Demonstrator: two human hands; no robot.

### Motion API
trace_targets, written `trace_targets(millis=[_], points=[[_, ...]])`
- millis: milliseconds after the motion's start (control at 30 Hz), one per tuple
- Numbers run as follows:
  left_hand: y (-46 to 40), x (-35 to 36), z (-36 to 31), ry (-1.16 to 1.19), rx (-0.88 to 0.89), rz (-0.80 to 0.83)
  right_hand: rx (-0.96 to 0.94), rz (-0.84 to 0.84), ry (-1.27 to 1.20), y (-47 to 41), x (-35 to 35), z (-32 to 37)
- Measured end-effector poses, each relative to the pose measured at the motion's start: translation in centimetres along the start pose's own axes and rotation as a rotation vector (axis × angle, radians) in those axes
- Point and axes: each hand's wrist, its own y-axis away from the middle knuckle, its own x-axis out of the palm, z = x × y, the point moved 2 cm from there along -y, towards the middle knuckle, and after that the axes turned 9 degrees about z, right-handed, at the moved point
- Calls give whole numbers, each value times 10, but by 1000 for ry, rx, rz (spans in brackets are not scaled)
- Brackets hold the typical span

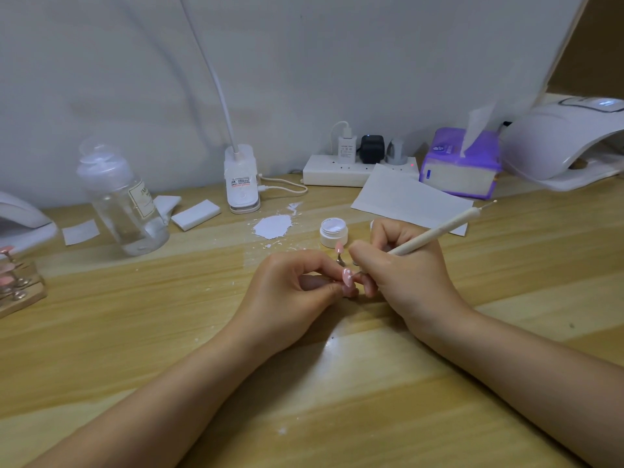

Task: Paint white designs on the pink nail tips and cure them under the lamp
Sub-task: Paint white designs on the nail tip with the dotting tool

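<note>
Over the wooden surface (439,383) | left hand (290,292) fingers pinch pink nail tip (347,278) | right hand (405,265) fingers grip dotting pen (439,229), tip seemingly touching it

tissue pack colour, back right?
Purple, with a white tissue sticking up from the tissue pack; head view, the only one.

So I'm looking down at a light wood-grain table (506,349). Near the middle there's a dried white paint splat (273,226) with little specks around it, and just right of that an open white paint jar (331,232). On the left sits a clear pump bottle (123,201), with a few white foam blocks (196,216) beside it. At the back edge I see a clip lamp base (242,179), a white power strip (358,170), a sheet of paper (410,199), a purple tissue pack (461,163) and the curing lamp (567,143) far right. A wooden nail-tip stand (18,285) sits at the left edge.
</note>
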Motion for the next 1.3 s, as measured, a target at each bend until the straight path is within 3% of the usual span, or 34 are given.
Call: trace_targets(millis=[1300], points=[[0,0,1,32,-23,0,-3,52,41,1,1,2]])
